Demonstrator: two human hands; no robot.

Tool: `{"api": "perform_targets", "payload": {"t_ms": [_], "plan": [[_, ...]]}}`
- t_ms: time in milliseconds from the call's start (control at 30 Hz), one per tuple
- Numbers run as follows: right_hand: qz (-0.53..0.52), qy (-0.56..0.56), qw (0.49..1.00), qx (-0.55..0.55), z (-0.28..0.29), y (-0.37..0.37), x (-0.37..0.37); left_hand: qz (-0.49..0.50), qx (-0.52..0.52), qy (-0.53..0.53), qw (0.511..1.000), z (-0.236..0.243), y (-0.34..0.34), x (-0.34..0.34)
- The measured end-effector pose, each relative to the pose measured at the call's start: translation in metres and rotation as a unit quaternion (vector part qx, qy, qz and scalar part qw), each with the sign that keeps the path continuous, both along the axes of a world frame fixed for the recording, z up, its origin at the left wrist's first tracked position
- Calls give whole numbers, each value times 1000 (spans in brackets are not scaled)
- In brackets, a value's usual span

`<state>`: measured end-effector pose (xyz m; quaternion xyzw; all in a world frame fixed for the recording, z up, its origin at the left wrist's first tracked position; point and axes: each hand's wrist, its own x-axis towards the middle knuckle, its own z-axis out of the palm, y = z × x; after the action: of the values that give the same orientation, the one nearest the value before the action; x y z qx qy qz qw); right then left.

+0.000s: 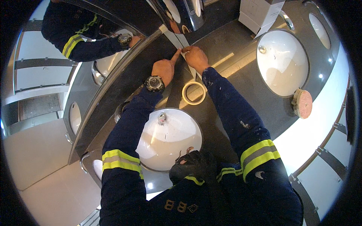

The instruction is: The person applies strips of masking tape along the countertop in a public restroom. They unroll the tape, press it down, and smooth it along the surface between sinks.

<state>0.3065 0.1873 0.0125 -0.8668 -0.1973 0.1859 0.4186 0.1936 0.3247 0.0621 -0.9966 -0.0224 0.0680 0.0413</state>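
Observation:
A strip of pale masking tape runs down the corner between the dark upright panels. From its lower end hangs or rests the masking tape roll, near the countertop. My left hand, wearing a watch on the wrist, holds nothing and presses its stretched index finger onto the strip. Close on its right, my right hand has its fingers closed on the tape, with the thumb side hidden. The tape stretches from under this hand down to the roll.
A white sink lies below my arms, another sink to the right. On the counter stand a white box and a pinkish round sponge-like pad. A mirror slopes along the left, reflecting my arm.

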Motion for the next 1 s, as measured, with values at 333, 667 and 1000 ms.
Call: {"api": "perform_targets", "payload": {"t_ms": [333,667,1000], "plan": [[10,21,1000,-10,14,5,-3,-10,45,-70,996,-26,6,-9],[-25,4,999,32,-4,0,2,9,49,-22,999,-20,-6,-5],[-69,-6,997,42,-11,-15,-4,-2,44,-34,998,-23,-10,0]]}}
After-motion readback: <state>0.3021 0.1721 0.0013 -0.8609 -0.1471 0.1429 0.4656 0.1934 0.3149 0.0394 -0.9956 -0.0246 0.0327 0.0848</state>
